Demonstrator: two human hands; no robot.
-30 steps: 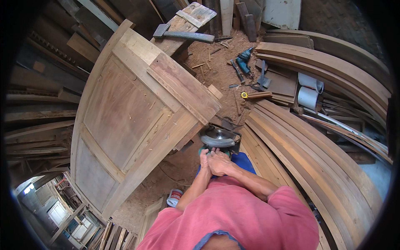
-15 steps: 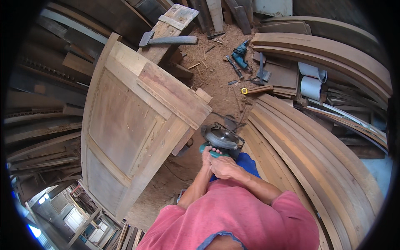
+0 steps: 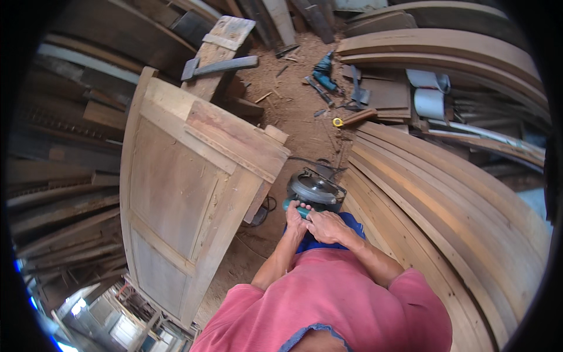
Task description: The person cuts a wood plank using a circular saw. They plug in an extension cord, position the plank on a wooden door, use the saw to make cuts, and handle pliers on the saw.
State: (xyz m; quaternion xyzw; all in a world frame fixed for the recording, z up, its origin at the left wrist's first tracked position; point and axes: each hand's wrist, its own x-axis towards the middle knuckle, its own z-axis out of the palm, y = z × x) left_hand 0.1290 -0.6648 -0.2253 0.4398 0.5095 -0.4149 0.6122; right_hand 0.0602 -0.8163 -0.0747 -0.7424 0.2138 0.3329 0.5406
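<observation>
Both the left hand (image 3: 295, 217) and the right hand (image 3: 326, 227) clasp a circular saw (image 3: 313, 190), held apart from a panelled door (image 3: 169, 169) that lies already assembled, no cut visibly under way.

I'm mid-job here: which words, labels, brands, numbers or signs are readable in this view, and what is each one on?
No text can be read.
Circular saw: any markings are too blurred to read.
Yellow tape measure: too small to read.
Teal drill: too small to read.
Pink shirt: no lettering shows.
</observation>
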